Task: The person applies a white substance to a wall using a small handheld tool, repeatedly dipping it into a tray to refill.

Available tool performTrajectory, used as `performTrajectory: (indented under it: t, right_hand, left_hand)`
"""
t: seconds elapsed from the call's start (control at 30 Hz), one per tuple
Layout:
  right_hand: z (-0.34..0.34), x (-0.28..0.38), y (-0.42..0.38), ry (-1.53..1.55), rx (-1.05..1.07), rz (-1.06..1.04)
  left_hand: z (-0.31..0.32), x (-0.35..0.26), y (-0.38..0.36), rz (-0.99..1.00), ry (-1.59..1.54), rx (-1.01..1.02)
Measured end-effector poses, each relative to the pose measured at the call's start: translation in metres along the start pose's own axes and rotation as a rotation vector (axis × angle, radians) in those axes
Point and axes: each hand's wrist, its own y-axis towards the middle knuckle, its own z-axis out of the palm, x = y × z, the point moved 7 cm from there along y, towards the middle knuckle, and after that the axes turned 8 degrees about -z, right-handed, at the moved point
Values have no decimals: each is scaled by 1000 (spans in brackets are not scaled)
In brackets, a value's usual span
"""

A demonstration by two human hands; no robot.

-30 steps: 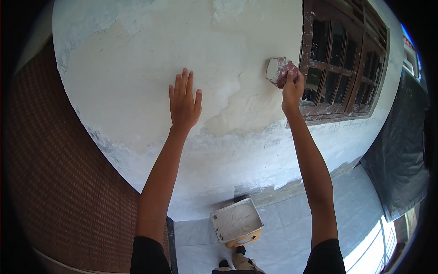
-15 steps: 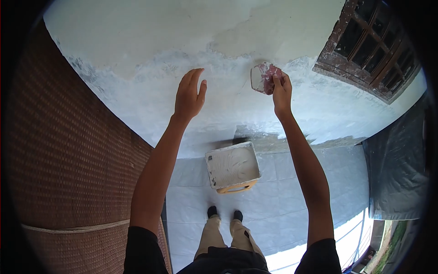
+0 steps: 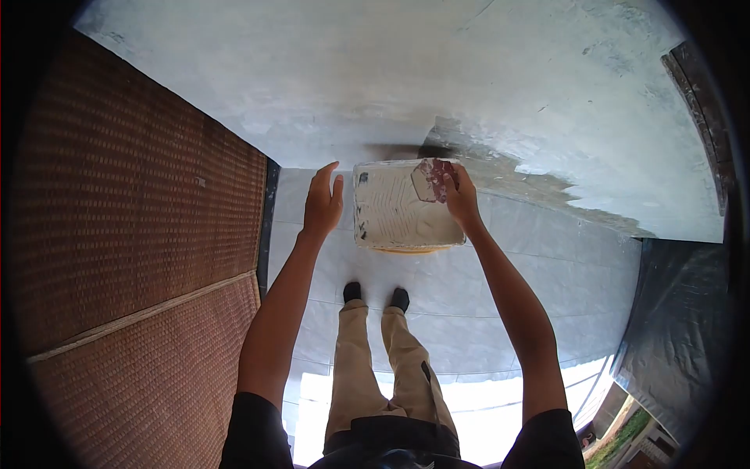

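My right hand [image 3: 462, 195] grips a reddish-brown scraper [image 3: 433, 180] smeared with white paste. The scraper is over the upper right part of a rectangular tray [image 3: 391, 207] of off-white paste; whether it touches the paste I cannot tell. Grooves run across the paste, and a yellow part shows under the tray's near edge. Left of the tray, my left hand [image 3: 323, 202] is held in the air with its fingers apart, holding nothing.
Ahead stands a wall [image 3: 312, 70] with white patches and a bare grey strip low down. A woven brown panel [image 3: 148, 203] is on the left, dark plastic sheeting [image 3: 672, 313] on the right. Grey sheeting [image 3: 547, 289] covers the floor around my feet.
The view has tipped downward. My right hand and the scraper have gone from in front of the wall to over the tray. My left hand has come down beside the tray.
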Motion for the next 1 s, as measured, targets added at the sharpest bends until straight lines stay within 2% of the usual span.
performTrajectory:
  t: [0.13,0.27,0.37,0.43,0.57,0.63,1.0]
  right_hand:
    - [21,-50,-30,-74,81,5]
    - [34,-117,-47,-237,146,-96]
    - [39,-144,-62,-315,201,-147]
    - [41,-147,-66,-506,257,-207]
    - [46,-159,-72,-612,334,-194]
    - [51,-159,-77,-700,375,-262]
    - [61,-156,-85,-734,452,-324]
  left_hand:
    - [42,71,-46,-142,23,52]
    - [81,127,-89,-249,28,112]
    - [105,154,-116,-287,48,164]
    - [117,168,-127,-313,35,192]
    - [137,185,-142,-351,-1,231]
    - [146,190,-149,-367,-11,237]
    - [166,195,-163,-426,-85,264]
